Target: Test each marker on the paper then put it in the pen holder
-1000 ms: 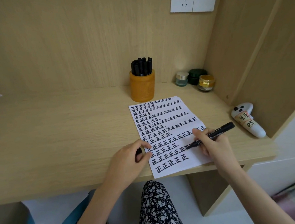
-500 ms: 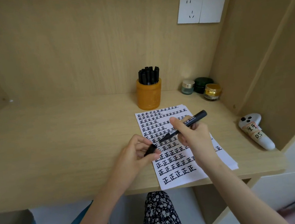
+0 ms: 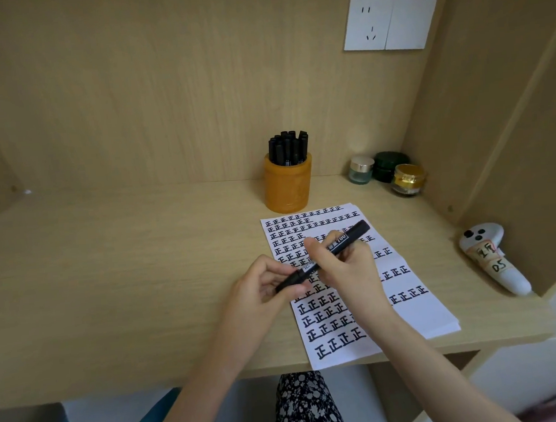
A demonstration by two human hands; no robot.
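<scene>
Change: since half a second ago the marker [image 3: 338, 239] and its cap [image 3: 292, 281] have come together; then the tip and the cap were apart, now they form one black line between the two hands. Both hands have drawn closer to each other above the sheet.
Left hand [image 3: 256, 292]: thumb and fingers curl round the cap end of the marker and pinch it.
Right hand [image 3: 347, 268]: fingers wrap the barrel near its middle, thumb on top; the printed label shows just beyond the fingers.
Marker position: held in the air over the upper-left part of the paper [image 3: 421, 312], tilted, cap end low and to the left, rear end high and to the right. Whether the cap is fully seated cannot be told.
Paper: lies flat on the desk [image 3: 108, 274], its near edge overhanging the desk front; rows of black test marks cover it.
Pen holder [image 3: 288, 186]: orange cylinder, upright, just beyond the far edge of the paper, well apart from both hands.
Holder contents: a bundle of black capped markers [image 3: 288, 148], standing upright.
Right rear corner: three small jars [image 3: 407, 180] grouped together.
Right edge: a white controller [image 3: 493, 260] with taped labels lies on the desk against the side panel.
Back wall: white socket plate [image 3: 390, 22].
</scene>
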